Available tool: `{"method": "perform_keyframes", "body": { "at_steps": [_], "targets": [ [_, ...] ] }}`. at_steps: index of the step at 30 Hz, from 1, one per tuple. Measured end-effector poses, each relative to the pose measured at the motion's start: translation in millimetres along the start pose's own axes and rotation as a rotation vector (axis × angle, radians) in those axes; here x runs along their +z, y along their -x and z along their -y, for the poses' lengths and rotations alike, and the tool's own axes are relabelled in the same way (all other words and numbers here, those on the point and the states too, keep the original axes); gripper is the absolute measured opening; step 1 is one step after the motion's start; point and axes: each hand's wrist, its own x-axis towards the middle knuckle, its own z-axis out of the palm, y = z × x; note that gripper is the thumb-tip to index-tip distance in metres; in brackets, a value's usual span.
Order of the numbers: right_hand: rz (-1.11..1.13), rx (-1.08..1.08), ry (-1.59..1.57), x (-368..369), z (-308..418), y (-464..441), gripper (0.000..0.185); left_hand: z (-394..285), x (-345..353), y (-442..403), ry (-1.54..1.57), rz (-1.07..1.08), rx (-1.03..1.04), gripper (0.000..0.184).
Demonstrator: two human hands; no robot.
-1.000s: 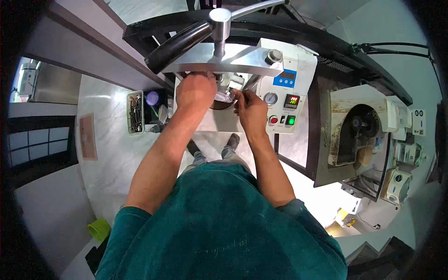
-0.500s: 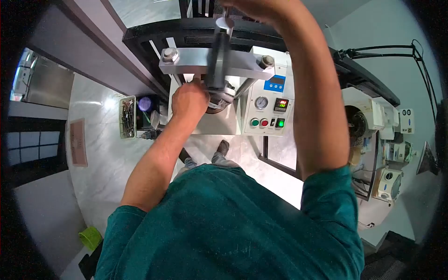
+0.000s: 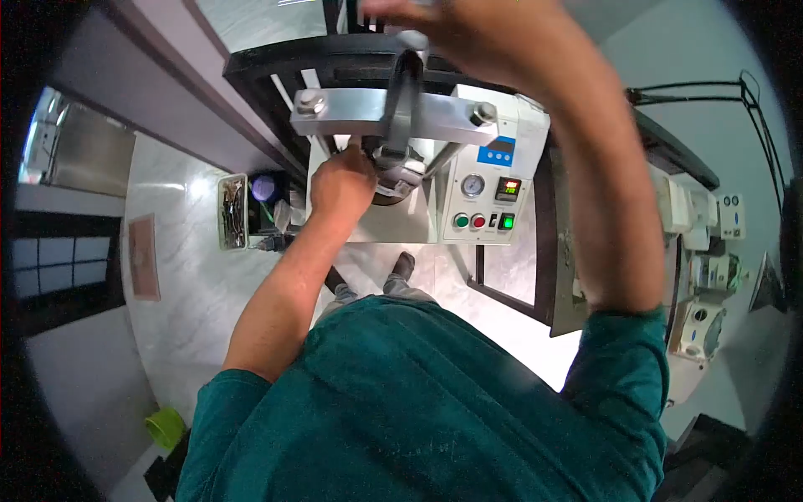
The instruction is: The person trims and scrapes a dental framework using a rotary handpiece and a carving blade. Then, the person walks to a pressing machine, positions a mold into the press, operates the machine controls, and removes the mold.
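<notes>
My left hand [image 3: 343, 181] is closed just under the metal crossbar [image 3: 355, 110] of a press, beside a dark metal clamp-like part [image 3: 400, 172]. What its fingers grip is hidden. A dark upright shaft [image 3: 404, 96] with a silver top stands at the middle of the crossbar. My right hand [image 3: 456, 29] is above that top at the upper edge of the view, smeared by motion, and its grip does not show. Large bolts [image 3: 310, 102] fasten the crossbar's ends.
Right of the press, a white control box [image 3: 486, 188] carries a gauge, lit displays and green and red buttons. A tray of tools [image 3: 233, 211] stands on the floor at left. More white machines [image 3: 701, 326] line the right side. A green basket [image 3: 165, 427] sits lower left.
My right forearm and elbow have swung to the right, and the hand has shifted over the top of the shaft. My left hand stays under the crossbar. The view has shifted slightly.
</notes>
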Motion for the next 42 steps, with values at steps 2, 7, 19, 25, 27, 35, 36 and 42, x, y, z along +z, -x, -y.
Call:
{"method": "perform_keyframes", "body": {
  "at_steps": [2, 7, 19, 25, 27, 35, 36, 42],
  "targets": [
    [-0.261, -0.039, 0.025, 13.6, 8.5, 5.6, 0.055, 0.1, 4.3, 1.8, 0.038, -0.146, 0.064, 0.037],
    [-0.857, 0.192, -0.927, 46.5, 24.6, 130.7, 0.025, -26.3, -33.0, 0.0, -0.041, 0.261, -0.205, 0.048],
    [-0.285, 0.72, -0.771, 275.4, 45.7, 123.7, 0.086, -14.1, 10.3, 66.3, 0.521, 0.095, -0.289, 0.027],
    [-0.269, 0.566, -0.315, 268.4, 34.3, 100.7, 0.079, -14.2, 17.7, 83.5, 1.36, 0.414, -0.721, 0.009],
    [-0.226, 0.559, -0.327, 265.0, 34.6, 96.8, 0.079, 7.2, 15.2, 89.7, 1.477, 0.398, -0.737, 0.009],
    [-0.142, 0.66, -0.497, 257.4, 30.6, 106.2, 0.078, 63.5, 3.1, 136.2, 1.287, 0.22, -0.748, 0.012],
    [-0.167, 0.649, -0.52, 257.8, 30.9, 114.7, 0.077, 68.7, -0.2, 140.4, 1.288, 0.168, -0.736, 0.014],
    [-0.021, 0.538, -0.568, 249.1, 65.4, 159.8, 0.087, 97.6, -13.0, 145.6, 0.828, -0.227, -0.485, 0.023]
  ]
}}
